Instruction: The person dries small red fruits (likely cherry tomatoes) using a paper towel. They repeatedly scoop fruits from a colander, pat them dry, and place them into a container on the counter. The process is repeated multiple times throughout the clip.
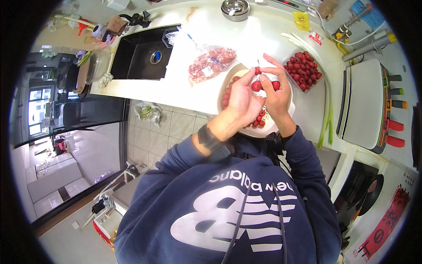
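Both hands come together over a white basin with a perforated bottom [226,73]. At the fingertips of my left hand [243,99] and my right hand [278,95] is a dark red cherry [257,70] with its stem pointing up. Two more cherries, one on the left [256,86] and one on the right [276,85], show around my right thumb. Crumpled white material lies behind them; what it is cannot be told. Inside the basin, several cherries [226,95] line the left side, and others [258,122] sit near the front, partly covered by my wrists.
A clear box of cherries [302,71] stands right of the basin, beside long green onions [329,109]. Bagged meat [212,62] lies left, before a black sink [141,54]. Metal bowls [235,9] stand behind. A knife-and-board holder [362,105] is far right.
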Available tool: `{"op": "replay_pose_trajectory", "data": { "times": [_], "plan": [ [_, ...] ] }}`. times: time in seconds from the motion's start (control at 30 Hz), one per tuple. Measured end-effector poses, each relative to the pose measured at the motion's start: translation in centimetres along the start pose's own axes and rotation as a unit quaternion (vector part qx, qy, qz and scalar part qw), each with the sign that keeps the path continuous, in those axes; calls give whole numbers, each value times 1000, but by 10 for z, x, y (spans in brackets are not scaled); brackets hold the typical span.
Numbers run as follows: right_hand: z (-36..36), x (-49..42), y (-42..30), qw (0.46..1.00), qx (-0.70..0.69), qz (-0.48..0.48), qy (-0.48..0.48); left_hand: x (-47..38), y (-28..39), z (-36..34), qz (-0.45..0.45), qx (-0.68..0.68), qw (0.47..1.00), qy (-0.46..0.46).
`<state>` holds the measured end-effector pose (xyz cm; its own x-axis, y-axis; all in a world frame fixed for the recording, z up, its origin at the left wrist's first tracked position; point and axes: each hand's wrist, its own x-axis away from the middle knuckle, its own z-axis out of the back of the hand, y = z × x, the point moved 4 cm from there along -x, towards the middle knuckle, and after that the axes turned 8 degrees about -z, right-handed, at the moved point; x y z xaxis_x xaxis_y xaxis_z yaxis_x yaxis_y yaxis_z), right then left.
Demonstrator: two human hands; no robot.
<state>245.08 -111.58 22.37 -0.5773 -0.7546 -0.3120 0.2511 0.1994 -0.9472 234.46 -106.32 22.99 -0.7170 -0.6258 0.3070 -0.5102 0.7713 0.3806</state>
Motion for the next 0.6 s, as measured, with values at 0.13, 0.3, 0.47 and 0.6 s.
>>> {"op": "replay_pose_trajectory", "data": {
  "times": [0.13,0.3,0.47,0.6],
  "plan": [
    [-4,4,7,993,-78,-58,74,0,-5,-6,-19,19,999,29],
    [1,8,16,960,-155,-147,181,3,0,-15,-27,16,998,61],
    [0,6,11,898,-321,-216,212,4,0,-17,-45,23,995,85],
    [-8,9,-6,866,-424,-201,172,0,0,-12,-48,26,991,119]
  ]
}}
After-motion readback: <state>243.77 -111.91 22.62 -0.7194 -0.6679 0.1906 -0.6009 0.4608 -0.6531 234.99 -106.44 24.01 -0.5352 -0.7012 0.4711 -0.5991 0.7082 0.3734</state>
